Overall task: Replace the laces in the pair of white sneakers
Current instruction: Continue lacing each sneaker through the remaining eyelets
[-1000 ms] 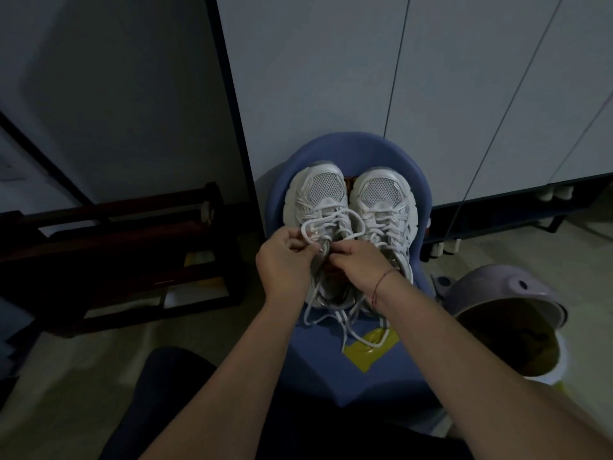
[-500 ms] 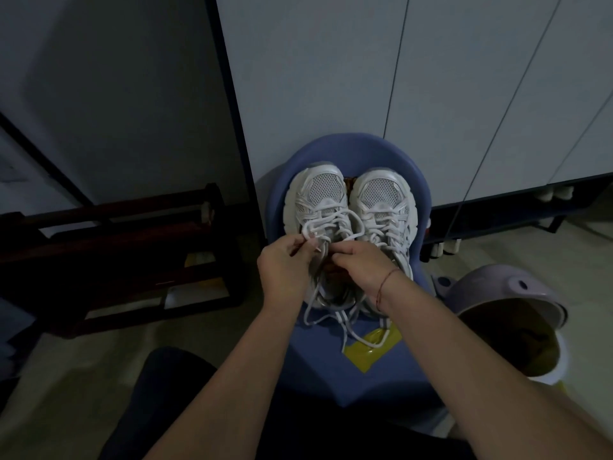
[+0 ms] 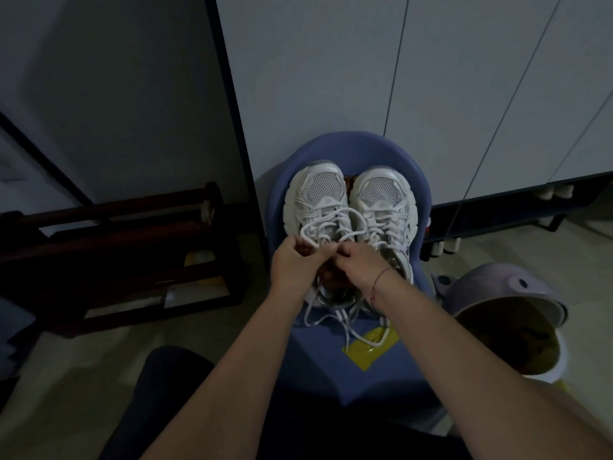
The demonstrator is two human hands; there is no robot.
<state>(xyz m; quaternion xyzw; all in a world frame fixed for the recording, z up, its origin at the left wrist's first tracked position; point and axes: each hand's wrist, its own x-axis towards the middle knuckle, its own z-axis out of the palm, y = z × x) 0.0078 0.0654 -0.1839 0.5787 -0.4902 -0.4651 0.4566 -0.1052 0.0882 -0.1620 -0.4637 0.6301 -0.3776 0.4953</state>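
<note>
Your left hand [image 3: 295,263] and right hand [image 3: 360,265] each pinch the white lace [image 3: 326,227] over the left sneaker [image 3: 320,200]; right sneaker [image 3: 386,204] touches it on the blue chair [image 3: 421,194].

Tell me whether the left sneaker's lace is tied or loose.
Loose: the lace loops slackly over the left sneaker, both hands pinching it; ends trail below.

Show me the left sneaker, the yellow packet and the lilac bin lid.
left sneaker [image 3: 323,187], head view, mesh toe.
yellow packet [image 3: 365,355], head view, lower half.
lilac bin lid [image 3: 487,290], head view, top surface.
</note>
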